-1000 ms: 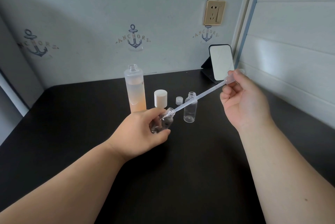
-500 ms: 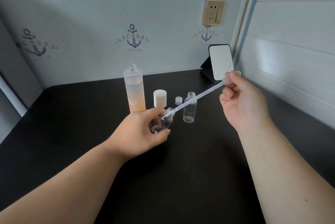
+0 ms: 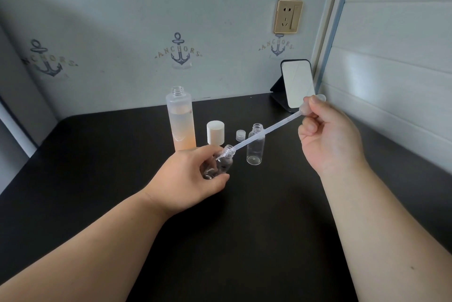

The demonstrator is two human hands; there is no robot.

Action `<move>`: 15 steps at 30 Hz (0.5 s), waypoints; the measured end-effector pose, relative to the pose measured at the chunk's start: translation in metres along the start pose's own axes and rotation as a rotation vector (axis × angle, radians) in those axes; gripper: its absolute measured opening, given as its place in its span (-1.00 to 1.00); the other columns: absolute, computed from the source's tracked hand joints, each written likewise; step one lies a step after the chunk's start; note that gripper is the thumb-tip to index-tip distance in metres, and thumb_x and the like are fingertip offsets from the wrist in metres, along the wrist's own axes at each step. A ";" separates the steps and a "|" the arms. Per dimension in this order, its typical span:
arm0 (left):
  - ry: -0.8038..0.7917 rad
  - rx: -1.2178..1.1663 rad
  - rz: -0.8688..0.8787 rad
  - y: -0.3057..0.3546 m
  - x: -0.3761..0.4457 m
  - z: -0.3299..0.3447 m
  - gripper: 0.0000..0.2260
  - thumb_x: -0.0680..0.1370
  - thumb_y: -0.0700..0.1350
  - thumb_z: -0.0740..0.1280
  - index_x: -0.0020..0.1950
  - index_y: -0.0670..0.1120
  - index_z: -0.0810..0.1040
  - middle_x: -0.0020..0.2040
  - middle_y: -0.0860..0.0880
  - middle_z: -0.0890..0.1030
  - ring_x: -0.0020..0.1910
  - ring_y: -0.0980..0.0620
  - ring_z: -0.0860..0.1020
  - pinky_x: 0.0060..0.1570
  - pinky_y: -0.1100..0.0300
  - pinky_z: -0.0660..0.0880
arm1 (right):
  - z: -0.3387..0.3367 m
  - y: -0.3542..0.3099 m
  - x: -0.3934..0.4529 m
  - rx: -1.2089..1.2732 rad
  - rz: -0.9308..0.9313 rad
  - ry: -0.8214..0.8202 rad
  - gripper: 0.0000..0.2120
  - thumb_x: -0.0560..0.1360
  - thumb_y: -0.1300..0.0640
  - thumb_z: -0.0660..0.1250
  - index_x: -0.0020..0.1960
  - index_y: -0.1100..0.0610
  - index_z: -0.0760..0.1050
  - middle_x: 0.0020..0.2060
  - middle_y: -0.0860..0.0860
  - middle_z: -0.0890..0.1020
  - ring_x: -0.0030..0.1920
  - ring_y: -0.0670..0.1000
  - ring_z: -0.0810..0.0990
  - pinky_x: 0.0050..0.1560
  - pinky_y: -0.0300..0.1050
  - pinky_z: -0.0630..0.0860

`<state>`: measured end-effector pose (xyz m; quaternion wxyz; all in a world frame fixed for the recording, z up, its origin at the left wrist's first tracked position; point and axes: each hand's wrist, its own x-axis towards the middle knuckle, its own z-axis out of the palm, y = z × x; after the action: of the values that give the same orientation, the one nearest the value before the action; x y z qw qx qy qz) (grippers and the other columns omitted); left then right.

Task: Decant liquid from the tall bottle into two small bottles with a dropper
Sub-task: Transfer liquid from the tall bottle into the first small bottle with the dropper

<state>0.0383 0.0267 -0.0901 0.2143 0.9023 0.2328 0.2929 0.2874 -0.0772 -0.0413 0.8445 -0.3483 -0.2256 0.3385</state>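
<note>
Translucent plastic forms the dropper [image 3: 266, 130], which runs diagonally from its bulb at 2 o'clock down to its tip at 8 o'clock. The tip sits inside the open neck of the held small bottle [image 3: 223, 161], a clear bottle tilted with its mouth toward 1 o'clock. The left hand [image 3: 193, 177] grips this bottle, fingers and thumb curled round its body, just above the black surface [image 3: 256, 240]. The right hand [image 3: 327, 140] pinches the dropper bulb between thumb and forefinger; the remaining fingers are curled toward the palm.

The second small bottle [image 3: 255, 145] stands upright and uncapped on the surface at 3 o'clock of the held bottle, close beside it; the dropper stem crosses in front of its shoulder. No liquid is discernible inside it. A small clear cap [image 3: 240, 135] rests at 11 o'clock of this bottle. A white cap [image 3: 215, 132] stands at 9 o'clock of the small cap.

The tall bottle [image 3: 181, 120] stands upright and uncapped at 9 o'clock of the white cap, near the left hand's knuckles. It holds pale orange liquid to well above half.

At 1 o'clock of the group, a mirror [image 3: 297, 83] leans on a dark stand near the wall corner. A gold wall socket [image 3: 288, 16] is mounted above it. Anchor decals [image 3: 180, 50] mark the wall.
</note>
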 end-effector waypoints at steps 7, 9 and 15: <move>0.013 0.016 -0.041 0.002 0.001 0.000 -0.76 0.46 0.08 0.51 0.06 0.19 0.55 -0.17 0.26 0.55 -0.21 0.16 0.53 -0.23 0.41 0.39 | -0.002 0.004 0.003 0.095 0.010 0.021 -0.84 0.56 0.19 0.39 -0.16 0.17 0.69 -0.33 0.01 0.62 -0.38 -0.07 0.52 -0.33 -0.28 0.45; 0.013 0.005 -0.048 0.004 0.002 0.000 -0.76 0.45 0.09 0.51 0.06 0.17 0.57 -0.17 0.24 0.56 -0.20 0.14 0.54 -0.23 0.40 0.40 | -0.003 0.004 0.004 0.145 0.022 0.032 -0.84 0.56 0.19 0.40 -0.15 0.19 0.71 -0.31 0.02 0.63 -0.36 -0.05 0.54 -0.30 -0.26 0.47; 0.004 -0.038 -0.099 0.004 0.001 -0.002 -0.76 0.44 0.12 0.51 0.02 0.12 0.56 -0.14 0.18 0.59 -0.18 0.11 0.56 -0.21 0.36 0.46 | -0.005 0.001 0.003 0.220 0.011 0.079 -0.87 0.54 0.17 0.43 -0.01 0.24 0.66 -0.30 0.02 0.63 -0.33 -0.04 0.54 -0.27 -0.25 0.48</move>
<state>0.0393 0.0250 -0.0863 0.2453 0.8848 0.2720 0.2880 0.2926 -0.0769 -0.0448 0.8840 -0.2677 -0.1518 0.3520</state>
